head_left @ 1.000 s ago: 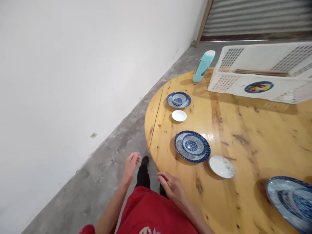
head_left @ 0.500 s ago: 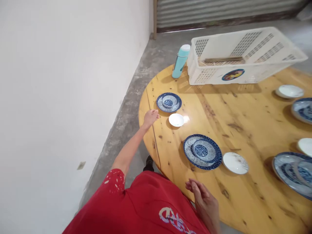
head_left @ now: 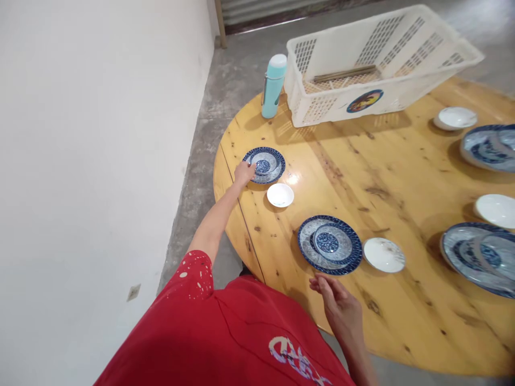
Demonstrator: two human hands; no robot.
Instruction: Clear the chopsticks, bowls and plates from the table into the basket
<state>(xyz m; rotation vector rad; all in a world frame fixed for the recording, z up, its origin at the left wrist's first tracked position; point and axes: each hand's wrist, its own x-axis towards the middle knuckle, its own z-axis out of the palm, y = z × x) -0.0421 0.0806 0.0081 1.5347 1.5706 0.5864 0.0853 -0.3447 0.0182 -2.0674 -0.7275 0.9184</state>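
My left hand (head_left: 244,172) reaches over the left rim of a blue-patterned plate (head_left: 273,174), its fingers closed at the edge of the small blue-and-white bowl (head_left: 263,165) resting on it. The fingertips are partly hidden. Just in front of this plate sits a white bowl (head_left: 280,195). Near the table edge, my right hand (head_left: 340,303) is loosely closed with thumb and fingers together, holding nothing visible. It is close to the front rim of a second blue plate (head_left: 308,244), which carries another small bowl (head_left: 332,242). A white bowl (head_left: 384,255) stands right of that plate.
A white plastic crate (head_left: 317,110) with thin sticks (head_left: 346,74) inside stands at the back. Left of it is a turquoise bottle (head_left: 274,88). More plates (head_left: 454,260) and white bowls (head_left: 497,210) sit on the right of the round wooden table (head_left: 402,187).
My left hand has moved forward from beside the far-left plate onto its rim and the small bowl. My right hand has come slightly nearer the second plate. The view has shifted.
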